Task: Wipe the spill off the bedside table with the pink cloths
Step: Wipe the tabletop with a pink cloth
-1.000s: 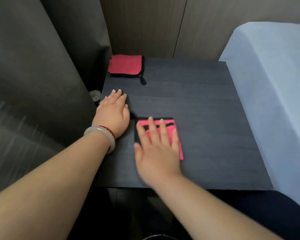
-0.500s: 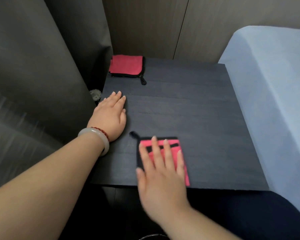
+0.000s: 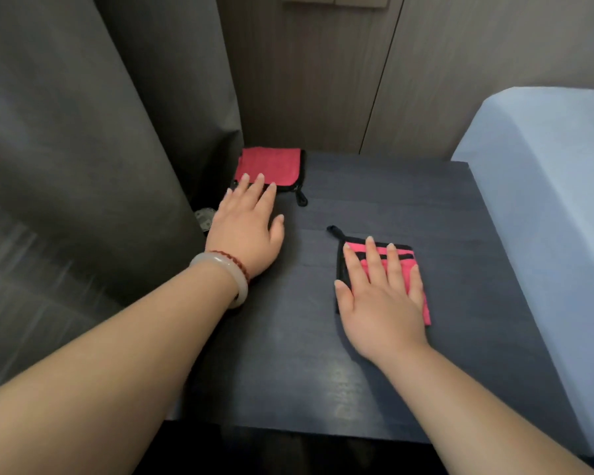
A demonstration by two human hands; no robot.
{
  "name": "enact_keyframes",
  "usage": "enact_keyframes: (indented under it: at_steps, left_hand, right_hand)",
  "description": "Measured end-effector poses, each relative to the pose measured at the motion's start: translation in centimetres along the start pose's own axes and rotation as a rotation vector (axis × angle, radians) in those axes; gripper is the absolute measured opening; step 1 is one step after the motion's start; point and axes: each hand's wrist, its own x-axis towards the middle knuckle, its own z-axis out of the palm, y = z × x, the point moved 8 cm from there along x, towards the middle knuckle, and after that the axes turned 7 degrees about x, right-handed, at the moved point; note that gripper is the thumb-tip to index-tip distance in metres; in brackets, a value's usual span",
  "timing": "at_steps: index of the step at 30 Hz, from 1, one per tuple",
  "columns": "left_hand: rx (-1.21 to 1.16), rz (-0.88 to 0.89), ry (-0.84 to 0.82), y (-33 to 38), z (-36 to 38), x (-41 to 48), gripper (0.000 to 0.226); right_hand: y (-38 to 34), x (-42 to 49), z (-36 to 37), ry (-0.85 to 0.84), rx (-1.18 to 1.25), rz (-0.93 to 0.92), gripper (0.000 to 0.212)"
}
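Observation:
Two folded pink cloths with black trim lie on the dark bedside table [image 3: 426, 207]. My right hand [image 3: 381, 296] lies flat with straight fingers on the nearer pink cloth [image 3: 415, 269] at the table's middle right, pressing it down. The second pink cloth [image 3: 271, 164] sits at the far left corner. My left hand [image 3: 246, 224], wearing a pale bangle and a red bead string, lies flat on the table with its fingertips touching that cloth's front edge. I cannot make out any spill on the dark top.
A grey curtain [image 3: 83, 149] hangs along the table's left side. A pale blue bed [image 3: 542, 186] borders the right side. A wood-panelled wall [image 3: 323, 80] stands behind. A small round object [image 3: 204, 217] shows between curtain and table.
My right hand has slid the near cloth away from the front edge, toward the table's middle. My left hand has moved forward and its fingertips now reach the far cloth.

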Motion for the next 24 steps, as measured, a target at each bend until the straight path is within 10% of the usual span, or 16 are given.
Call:
enact_keyframes:
  at_steps: [8, 24]
  left_hand:
    - [0.106, -0.117, -0.463, 0.2, 5.2, 10.5, 0.071]
    - [-0.042, 0.101, -0.538, 13.0, 6.3, 11.8, 0.06]
  right_hand:
    - [0.4, -0.4, 0.1, 0.086, -0.005, -0.085, 0.059]
    - [0.4, -0.4, 0.0, 0.175, 0.067, -0.106, 0.059]
